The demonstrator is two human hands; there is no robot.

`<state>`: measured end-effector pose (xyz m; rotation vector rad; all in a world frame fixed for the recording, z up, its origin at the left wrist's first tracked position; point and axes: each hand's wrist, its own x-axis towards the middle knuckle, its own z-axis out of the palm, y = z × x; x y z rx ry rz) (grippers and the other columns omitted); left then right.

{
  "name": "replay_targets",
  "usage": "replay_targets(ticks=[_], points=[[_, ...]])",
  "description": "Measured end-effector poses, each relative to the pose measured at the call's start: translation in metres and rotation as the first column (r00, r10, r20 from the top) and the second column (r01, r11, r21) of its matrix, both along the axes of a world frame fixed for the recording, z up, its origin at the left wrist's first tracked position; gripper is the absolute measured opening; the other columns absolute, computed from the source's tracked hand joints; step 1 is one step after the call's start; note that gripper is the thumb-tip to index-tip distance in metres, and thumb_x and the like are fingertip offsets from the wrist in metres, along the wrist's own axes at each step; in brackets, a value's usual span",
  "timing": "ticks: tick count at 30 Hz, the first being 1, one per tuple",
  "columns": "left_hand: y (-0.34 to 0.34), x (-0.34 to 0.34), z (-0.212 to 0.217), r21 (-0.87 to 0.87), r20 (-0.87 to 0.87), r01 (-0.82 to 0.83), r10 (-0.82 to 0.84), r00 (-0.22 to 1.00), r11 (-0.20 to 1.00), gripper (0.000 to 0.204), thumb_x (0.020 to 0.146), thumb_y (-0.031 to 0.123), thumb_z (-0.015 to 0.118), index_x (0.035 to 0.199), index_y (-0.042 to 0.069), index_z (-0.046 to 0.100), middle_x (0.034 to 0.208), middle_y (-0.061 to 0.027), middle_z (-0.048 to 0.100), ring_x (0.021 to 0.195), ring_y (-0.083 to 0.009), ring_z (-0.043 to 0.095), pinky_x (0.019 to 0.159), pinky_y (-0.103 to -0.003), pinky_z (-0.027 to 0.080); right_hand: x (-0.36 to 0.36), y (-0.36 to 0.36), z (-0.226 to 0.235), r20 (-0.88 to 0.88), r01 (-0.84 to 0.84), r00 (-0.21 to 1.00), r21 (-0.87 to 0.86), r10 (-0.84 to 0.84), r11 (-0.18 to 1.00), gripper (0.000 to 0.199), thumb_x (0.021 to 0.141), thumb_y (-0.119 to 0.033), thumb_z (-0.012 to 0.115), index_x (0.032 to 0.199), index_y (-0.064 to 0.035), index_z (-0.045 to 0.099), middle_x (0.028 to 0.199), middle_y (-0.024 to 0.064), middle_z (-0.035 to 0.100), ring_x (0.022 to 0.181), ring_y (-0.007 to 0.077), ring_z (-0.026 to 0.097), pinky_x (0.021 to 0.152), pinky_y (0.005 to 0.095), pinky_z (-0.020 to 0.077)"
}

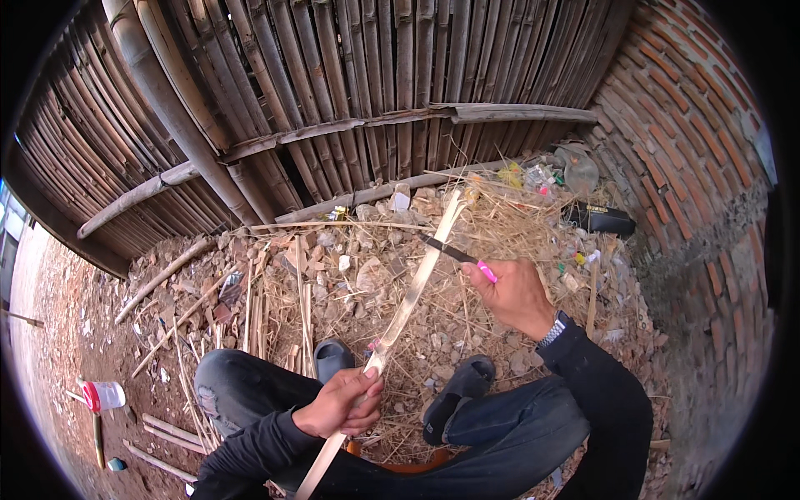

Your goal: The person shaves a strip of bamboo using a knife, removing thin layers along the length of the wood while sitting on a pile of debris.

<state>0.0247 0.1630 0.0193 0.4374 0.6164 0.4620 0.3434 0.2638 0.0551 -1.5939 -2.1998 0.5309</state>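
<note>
The left hand [340, 406] grips a long, pale, flat bamboo strip [414, 287] slanting toward one o'clock. The right hand [514, 292], at three o'clock, fist closed, holds a pink-handled knife [454, 252], its dark blade touching the strip.

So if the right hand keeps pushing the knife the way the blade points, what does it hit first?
The right hand holds a pink-handled knife whose blade points left and up at the bamboo strip and looks already against it, though depth is unclear. The strip comes first.

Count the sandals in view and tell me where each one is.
2. One grey sandal sits just above the left knee, beside the bamboo strip; one dark sandal lies right of the strip, below the right hand. Others may be hidden.
</note>
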Motion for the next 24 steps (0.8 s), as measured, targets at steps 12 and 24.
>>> replay_targets(ticks=[12, 24], points=[[-0.004, 0.0, -0.001, -0.053, -0.027, 0.017, -0.018, 0.999, 0.998, 0.039, 0.114, 0.04, 0.04, 0.09, 0.011, 0.045, 0.054, 0.0011, 0.03, 0.041, -0.0095, 0.026, 0.035, -0.026, 0.023, -0.001, 0.01, -0.021, -0.097, 0.064, 0.993, 0.017, -0.062, 0.998, 0.064, 0.106, -0.054, 0.054, 0.064, -0.0066, 0.064, 0.044, 0.0096, 0.046, 0.038, 0.0293, 0.046, 0.044, 0.0451, 0.0396], [0.0, 0.0, -0.01, -0.05, 0.303, 0.024, -0.007, 0.953, 0.998, 0.053, 0.115, 0.047, 0.029, 0.077, 0.011, 0.041, 0.055, -0.0026, 0.038, 0.043, -0.0132, 0.037, 0.036, -0.025, 0.035, 0.001, -0.003, 0.007, -0.227, 0.218, 0.955, 0.091, -0.193, 0.972, 0.064, 0.108, -0.046, 0.055, 0.067, 0.0032, 0.059, 0.052, 0.0175, 0.045, 0.046, 0.03, 0.045, 0.051, 0.0447, 0.0359]])
